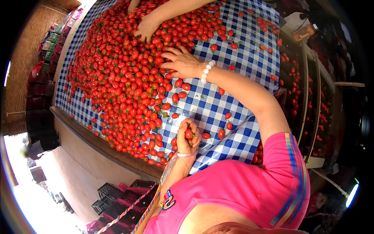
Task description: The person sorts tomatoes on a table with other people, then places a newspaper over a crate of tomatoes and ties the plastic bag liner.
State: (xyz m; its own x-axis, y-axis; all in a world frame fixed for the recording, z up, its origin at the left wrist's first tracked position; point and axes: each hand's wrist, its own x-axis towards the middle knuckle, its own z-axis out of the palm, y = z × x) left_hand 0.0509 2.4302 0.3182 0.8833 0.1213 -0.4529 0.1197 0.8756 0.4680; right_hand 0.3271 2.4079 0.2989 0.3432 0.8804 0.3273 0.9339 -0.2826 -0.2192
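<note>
A large heap of red cherry tomatoes covers much of a blue-and-white checked cloth. Close to my body, my left hand is curled palm-up around a few of the tomatoes, one showing between the fingers; a thin clear band circles the wrist. My right hand, with a white bead bracelet on its wrist, reaches to the heap's right side. Its fingers are spread and touch the tomatoes. Just beyond it, a co-worker's hand rests on the heap, and part of a second one shows at the top edge.
A wooden rail edges the table on the left. To the right, slatted channels hold more tomatoes, and an orange bottle lies above them. Black crates stand on the floor at lower left. Loose tomatoes dot the cloth.
</note>
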